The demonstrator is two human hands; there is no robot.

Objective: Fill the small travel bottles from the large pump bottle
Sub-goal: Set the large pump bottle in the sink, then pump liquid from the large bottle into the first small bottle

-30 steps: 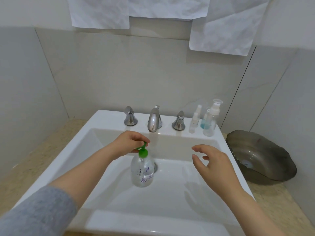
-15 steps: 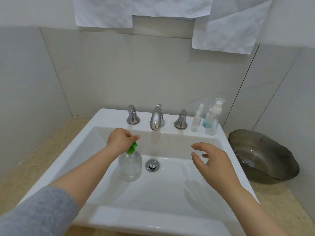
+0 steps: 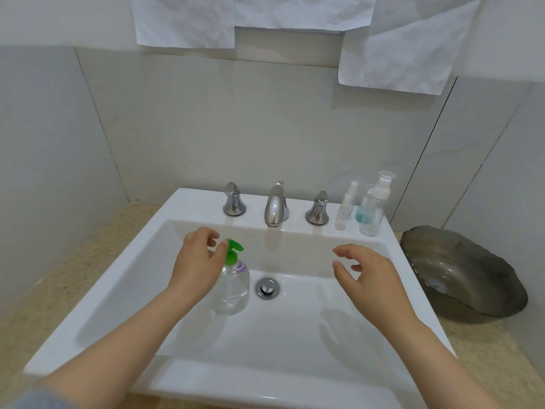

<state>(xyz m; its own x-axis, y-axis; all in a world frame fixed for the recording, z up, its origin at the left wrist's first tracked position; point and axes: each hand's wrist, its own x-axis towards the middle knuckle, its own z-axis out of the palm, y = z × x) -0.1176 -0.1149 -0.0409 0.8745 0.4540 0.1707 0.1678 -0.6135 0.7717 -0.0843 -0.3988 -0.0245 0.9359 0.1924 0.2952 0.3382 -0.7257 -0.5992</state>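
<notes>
sleeve (image 3: 35, 399): grey cuff at the near left corner, well left of the drain (image 3: 267, 287) and nearer than it.
sink (image 3: 236, 385): white rectangular basin; its broad front rim lies nearer than the drain, which sits in the basin floor.
right hand (image 3: 373, 280): hovers over the basin to the right of the drain, palm down, fingers (image 3: 343, 252) spread and relaxed, holding nothing.
left hand (image 3: 194, 261): over the basin just left of the drain; fingers loosely curled, none wrapped round anything; the thumb tip sits against the neck of the green pump head (image 3: 233, 250).
pump bottle (image 3: 233, 290): upright on the basin floor, just left of the drain; clear body with clear liquid, its left shoulder hidden by the left hand.
faucet (image 3: 275, 208): chrome, on the back ledge straight behind the drain, with handles (image 3: 234, 199) on either side.
travel bottles (image 3: 372, 214): three small clear ones clustered on the back ledge, behind and right of the drain, well apart from the pump bottle; one holds a little blue liquid. The right handle stands between them and the faucet.
bowl (image 3: 463, 276): dark, scalloped, on the beige tabletop (image 3: 88, 261), far right of the drain, beside the sink's edge.
paper sheets (image 3: 404, 45): white, crumpled, hanging on the wall high above the drain.
</notes>
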